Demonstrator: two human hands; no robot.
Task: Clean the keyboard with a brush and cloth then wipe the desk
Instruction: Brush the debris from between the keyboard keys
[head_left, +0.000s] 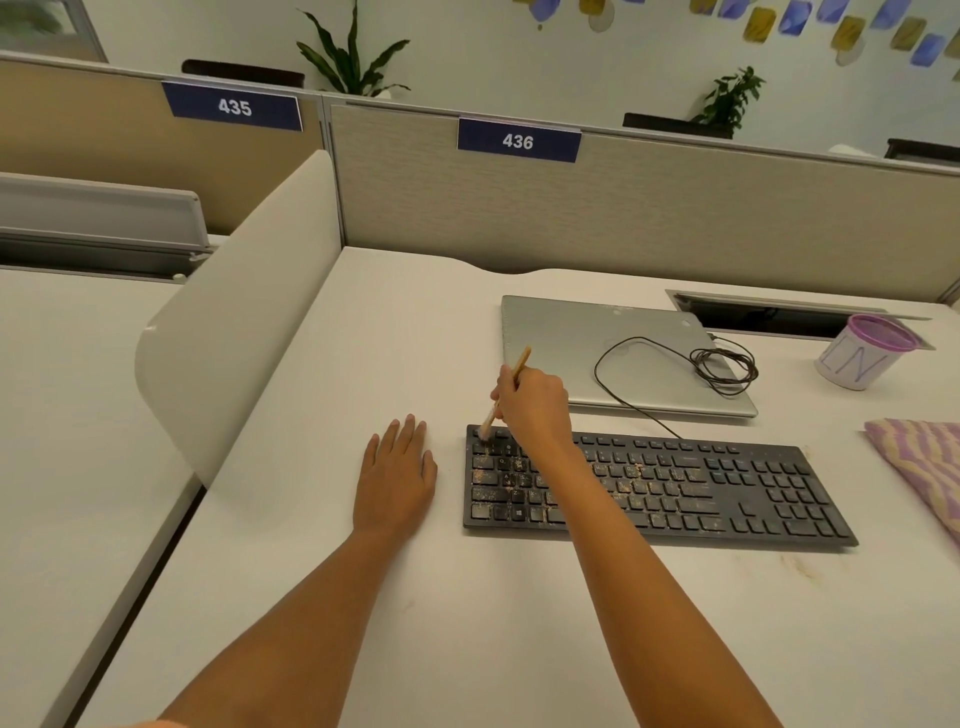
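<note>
Head view: one black full-size keyboard (675, 493), its left half speckled with tan crumbs, lies mid-table on the white desk (415, 338). The right hand (535, 408) has its fingers clamped round one thin wooden-handled brush (521, 361), bristles on the keyboard's far-left corner. The left hand (395, 478) lies flat just beside the keyboard, fingers straight and together. One purple-and-cream striped cloth (919, 462) sits at the table's right edge. One closed silver laptop (571, 332) and one purple-rimmed white cup (857, 358) sit nearer the far edge.
</note>
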